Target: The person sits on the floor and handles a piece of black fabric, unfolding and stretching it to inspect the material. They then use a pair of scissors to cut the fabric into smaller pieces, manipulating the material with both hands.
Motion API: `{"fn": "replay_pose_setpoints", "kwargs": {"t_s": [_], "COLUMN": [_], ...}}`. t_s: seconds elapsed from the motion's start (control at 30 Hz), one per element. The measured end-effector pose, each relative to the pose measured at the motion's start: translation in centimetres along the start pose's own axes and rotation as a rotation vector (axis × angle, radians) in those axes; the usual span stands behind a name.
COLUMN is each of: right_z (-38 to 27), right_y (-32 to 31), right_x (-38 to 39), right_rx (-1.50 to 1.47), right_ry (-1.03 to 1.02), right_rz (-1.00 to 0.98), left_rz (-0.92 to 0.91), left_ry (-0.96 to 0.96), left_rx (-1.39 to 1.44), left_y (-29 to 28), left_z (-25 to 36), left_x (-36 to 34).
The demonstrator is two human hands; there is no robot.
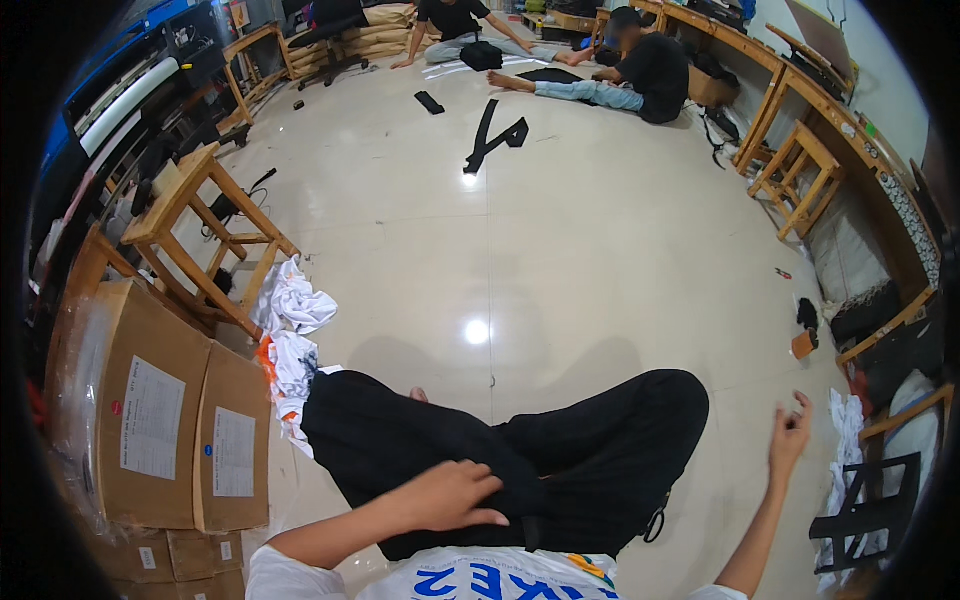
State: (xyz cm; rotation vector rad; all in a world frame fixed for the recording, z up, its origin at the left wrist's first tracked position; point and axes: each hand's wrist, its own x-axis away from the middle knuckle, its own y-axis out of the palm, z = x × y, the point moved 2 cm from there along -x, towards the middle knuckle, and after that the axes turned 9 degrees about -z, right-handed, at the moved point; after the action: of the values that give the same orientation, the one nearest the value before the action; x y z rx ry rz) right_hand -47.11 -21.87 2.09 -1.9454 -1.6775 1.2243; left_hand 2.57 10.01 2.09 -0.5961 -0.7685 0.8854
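Observation:
My left hand (pixel 455 495) rests on the black trousers (pixel 420 430) over my crossed legs, its thumb apart from the fingers and nothing held. Off to the right, my right hand (pixel 790 430) hovers above the floor with fingers loosely apart and nothing in it. Nearest to that hand are a crumpled white cloth (pixel 847 430) and a black cut-out piece (pixel 868 515) with openings in it. Beside my right thigh the dark handle of what looks like scissors (pixel 655 525) shows; the rest is hidden.
Taped cardboard boxes (pixel 150 410) stack up at left, beside white cloths (pixel 298 300) and a wooden stool (pixel 190 210). Black strips (pixel 490 140) lie on the tiled floor (pixel 420 250) ahead. Two people (pixel 655 75) sit farther off. Another stool (pixel 800 175) stands right.

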Motion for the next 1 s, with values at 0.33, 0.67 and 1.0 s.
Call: {"fn": "replay_pose_setpoints", "kwargs": {"t_s": [0.33, 0.67, 1.0], "right_z": [-25.2, -26.7, -26.4], "right_y": [8.0, 12.0, 9.8], "right_x": [11.9, 17.0, 12.3], "right_rx": [-0.166, -0.233, -1.226], "right_ry": [-0.506, -0.629, 0.270], "right_rz": [-0.892, -1.160, -0.934], "left_rz": [-0.049, 0.028, 0.141], "left_ry": [-0.118, 0.029, -0.032], "left_rx": [-0.121, 0.482, 0.603], "left_y": [1.9, -3.3, -6.4], "left_z": [-1.0, -2.3, -1.8], "left_x": [-3.2, -3.2, -2.6]}}
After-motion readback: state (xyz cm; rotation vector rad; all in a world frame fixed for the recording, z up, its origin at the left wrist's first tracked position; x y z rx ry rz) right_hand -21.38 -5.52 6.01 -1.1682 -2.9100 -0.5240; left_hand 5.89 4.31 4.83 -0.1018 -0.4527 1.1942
